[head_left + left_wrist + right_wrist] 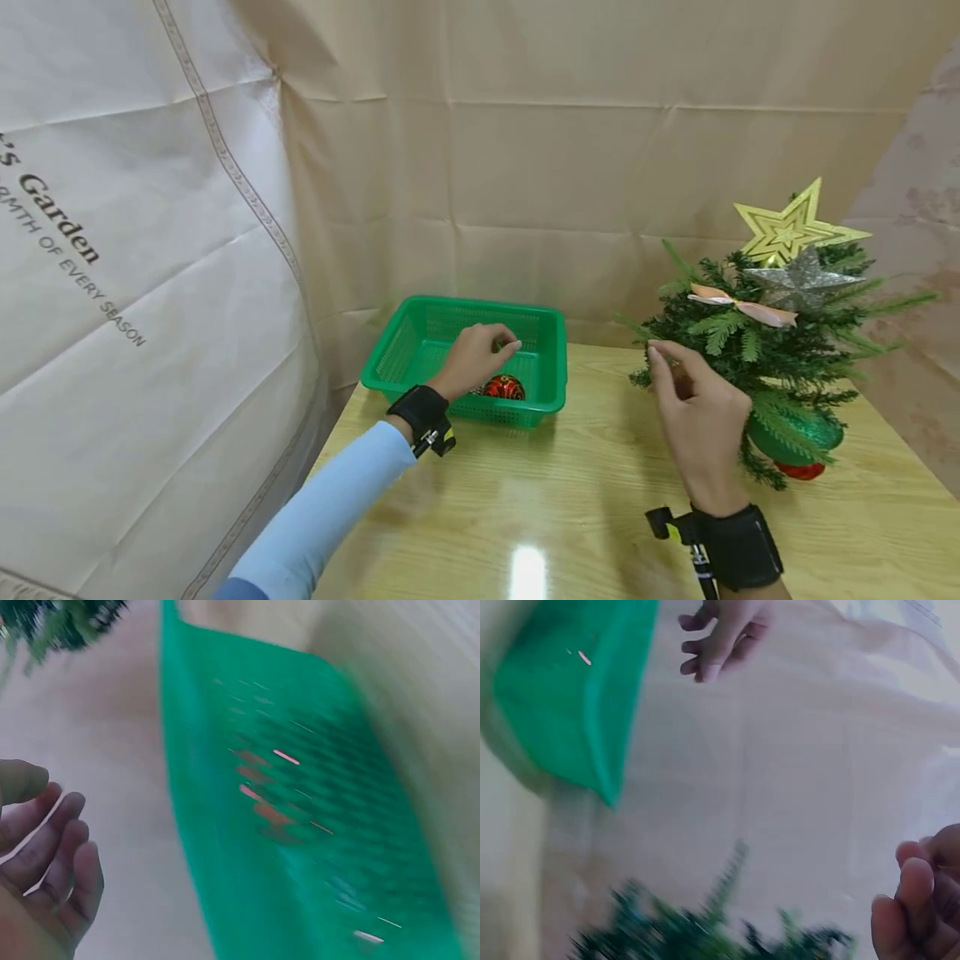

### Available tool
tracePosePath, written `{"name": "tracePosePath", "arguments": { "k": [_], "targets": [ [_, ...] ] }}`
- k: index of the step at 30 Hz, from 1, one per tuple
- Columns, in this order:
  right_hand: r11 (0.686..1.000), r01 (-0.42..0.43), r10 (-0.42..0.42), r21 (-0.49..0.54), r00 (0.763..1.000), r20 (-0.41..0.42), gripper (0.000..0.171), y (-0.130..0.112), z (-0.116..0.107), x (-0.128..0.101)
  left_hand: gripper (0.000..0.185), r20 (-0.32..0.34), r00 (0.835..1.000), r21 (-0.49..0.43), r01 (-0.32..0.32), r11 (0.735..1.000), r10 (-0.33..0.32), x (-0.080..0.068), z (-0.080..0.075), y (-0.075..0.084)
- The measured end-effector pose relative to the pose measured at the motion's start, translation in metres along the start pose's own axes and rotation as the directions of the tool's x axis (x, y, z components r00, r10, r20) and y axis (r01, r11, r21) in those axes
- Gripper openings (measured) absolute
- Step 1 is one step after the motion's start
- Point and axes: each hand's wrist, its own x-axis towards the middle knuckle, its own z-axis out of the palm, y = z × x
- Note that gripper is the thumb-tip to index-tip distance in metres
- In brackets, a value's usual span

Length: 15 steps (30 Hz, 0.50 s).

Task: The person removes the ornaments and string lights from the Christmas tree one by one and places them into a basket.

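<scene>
Right hand (697,412) raised just left of small tree (772,358), fingers loosely curled, grasping nothing visible; left hand (476,358) over green basket (405,354) left of tree, relaxed, empty; red bauble (504,387) unpicked in basket; star, bow, baubles already on tree.

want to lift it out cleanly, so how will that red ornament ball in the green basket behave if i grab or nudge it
The red ornament ball looks round and glossy, so it would probably roll across the green basket floor if nudged, and may slip in a loose pinch. It is likely light and hollow, possibly fragile. The left hand hovers just above it.
</scene>
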Motion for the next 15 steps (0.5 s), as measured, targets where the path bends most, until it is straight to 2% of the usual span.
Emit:
{"name": "tracePosePath", "arguments": {
  "k": [3,6,10,15],
  "targets": [
    [0.999,-0.034,0.031,-0.038,0.997,-0.076,0.022,0.005,-0.017,0.013,0.017,0.015,0.997,-0.027,-0.072,0.997,0.073,0.025,0.002,0.032],
    [0.989,-0.084,0.076,-0.123,0.995,-0.068,0.027,0.011,-0.026,0.019,0.016,-0.001,0.985,-0.018,-0.174,0.985,0.174,0.049,0.007,0.061],
    [0.972,-0.115,0.113,-0.206,0.993,-0.02,0.03,0.017,-0.027,0.018,0.02,-0.014,0.958,-0.02,-0.288,0.957,0.288,0.075,0.016,0.099],
    [0.971,-0.097,0.093,-0.219,0.995,-0.032,0.029,0.021,-0.029,0.017,0.032,-0.014,0.918,-0.048,-0.395,0.917,0.395,0.097,0.032,0.142]
  ]
}}
